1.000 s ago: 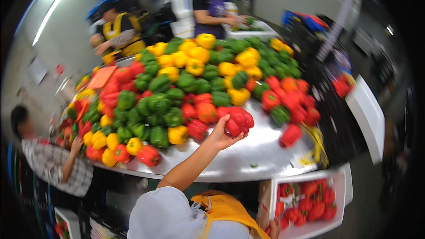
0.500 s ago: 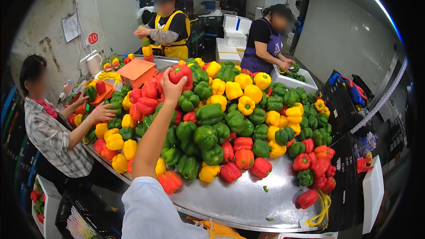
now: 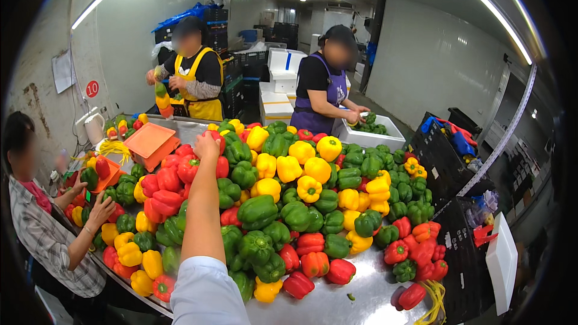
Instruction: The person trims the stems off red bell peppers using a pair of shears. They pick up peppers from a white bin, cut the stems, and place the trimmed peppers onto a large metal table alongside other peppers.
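Observation:
My left hand [image 3: 207, 147] reaches forward over the heap, its fingers closed round a red bell pepper [image 3: 217, 139] that is mostly hidden behind them. More red bell peppers [image 3: 166, 179] lie just left of the wrist. To its right are green bell peppers [image 3: 244, 175] and yellow ones [image 3: 289, 169], mixed in one large heap on a metal table [image 3: 373, 286]. My right hand is out of the picture.
An orange basket [image 3: 152, 144] stands at the far left. Co-workers are at the left, in a yellow apron [image 3: 202, 108] behind the table, and in a purple apron [image 3: 316, 121] by a white foam box [image 3: 379, 138]. Black crates [image 3: 460, 241] stand at the right.
The view has shifted, so the scene sits lower and further left. My left hand keeps the red pepper over the heap. The yellow-aproned co-worker now holds up a column of packed peppers.

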A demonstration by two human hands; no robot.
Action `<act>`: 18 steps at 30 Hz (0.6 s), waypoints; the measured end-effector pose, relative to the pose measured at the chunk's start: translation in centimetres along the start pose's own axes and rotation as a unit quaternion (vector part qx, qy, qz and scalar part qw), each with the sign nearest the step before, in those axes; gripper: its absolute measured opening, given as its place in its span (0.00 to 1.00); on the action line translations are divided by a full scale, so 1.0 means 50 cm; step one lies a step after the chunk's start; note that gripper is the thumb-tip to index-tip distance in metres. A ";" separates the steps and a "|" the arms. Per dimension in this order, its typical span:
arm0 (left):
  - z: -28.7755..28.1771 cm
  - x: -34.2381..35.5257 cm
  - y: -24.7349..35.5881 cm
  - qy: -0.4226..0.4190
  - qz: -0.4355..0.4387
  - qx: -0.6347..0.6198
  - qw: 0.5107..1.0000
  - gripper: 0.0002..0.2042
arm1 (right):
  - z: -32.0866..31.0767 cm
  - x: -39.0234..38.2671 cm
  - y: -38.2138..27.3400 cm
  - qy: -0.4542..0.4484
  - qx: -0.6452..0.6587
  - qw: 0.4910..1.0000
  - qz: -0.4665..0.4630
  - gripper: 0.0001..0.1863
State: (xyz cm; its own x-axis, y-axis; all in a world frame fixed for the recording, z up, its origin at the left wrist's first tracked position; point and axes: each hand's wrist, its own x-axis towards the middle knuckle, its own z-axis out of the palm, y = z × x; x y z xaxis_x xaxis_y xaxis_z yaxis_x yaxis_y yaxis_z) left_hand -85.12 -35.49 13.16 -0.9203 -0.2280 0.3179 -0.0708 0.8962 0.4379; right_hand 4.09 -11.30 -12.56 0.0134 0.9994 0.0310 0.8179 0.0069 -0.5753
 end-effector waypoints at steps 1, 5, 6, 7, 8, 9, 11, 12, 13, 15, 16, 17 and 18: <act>0.001 0.004 -0.005 -0.028 0.026 0.024 0.999 0.23 | -0.002 -0.004 0.005 -0.002 -0.006 1.000 0.002 0.22; 0.019 -0.012 -0.003 -0.161 0.070 0.117 0.977 0.17 | -0.016 -0.023 0.036 0.007 -0.009 1.000 0.015 0.21; 0.021 -0.025 0.005 -0.122 0.091 0.108 0.982 0.16 | -0.021 -0.028 0.048 0.012 -0.007 1.000 0.018 0.21; 0.023 -0.017 0.002 -0.085 0.095 0.106 0.986 0.15 | -0.020 -0.038 0.065 0.010 -0.002 1.000 0.021 0.21; 0.030 0.002 0.000 -0.049 0.103 0.104 0.988 0.14 | -0.018 -0.047 0.081 0.010 0.005 1.000 0.024 0.21; 0.041 0.009 0.003 -0.019 0.113 0.101 0.988 0.14 | -0.020 -0.058 0.104 0.012 0.011 1.000 0.025 0.20; 0.006 -0.054 0.035 -0.004 0.163 -0.001 0.987 0.12 | -0.034 -0.077 0.135 0.006 0.017 0.999 0.026 0.20; 0.005 -0.107 0.054 -0.005 0.242 -0.066 0.968 0.11 | -0.045 -0.085 0.137 -0.003 0.027 0.999 0.032 0.20; 0.002 -0.166 0.086 0.001 0.315 -0.137 0.939 0.11 | -0.056 -0.094 0.118 -0.012 0.053 0.997 0.048 0.21; -0.004 -0.312 0.164 0.013 0.419 -0.245 0.874 0.10 | -0.065 -0.114 0.116 -0.024 0.149 0.986 0.077 0.19; -0.010 -0.415 0.221 -0.016 0.458 -0.286 0.841 0.09 | -0.068 -0.128 0.099 -0.017 0.227 0.968 0.105 0.18; -0.024 -0.522 0.280 -0.094 0.496 -0.319 0.802 0.07 | -0.077 -0.143 0.097 -0.001 0.301 0.944 0.136 0.17; -0.053 -0.630 0.324 -0.086 0.554 -0.364 0.744 0.06 | -0.065 -0.148 0.127 -0.010 0.354 0.926 0.132 0.18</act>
State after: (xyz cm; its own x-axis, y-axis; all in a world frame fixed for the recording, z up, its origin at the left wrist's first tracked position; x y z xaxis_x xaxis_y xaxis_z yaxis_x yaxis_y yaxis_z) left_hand -56.29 -14.77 12.47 -0.2989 0.6044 0.7385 0.9371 0.0398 0.3468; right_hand 11.07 -18.76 -13.77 0.1428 0.9700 -0.1968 0.2048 -0.2235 -0.9529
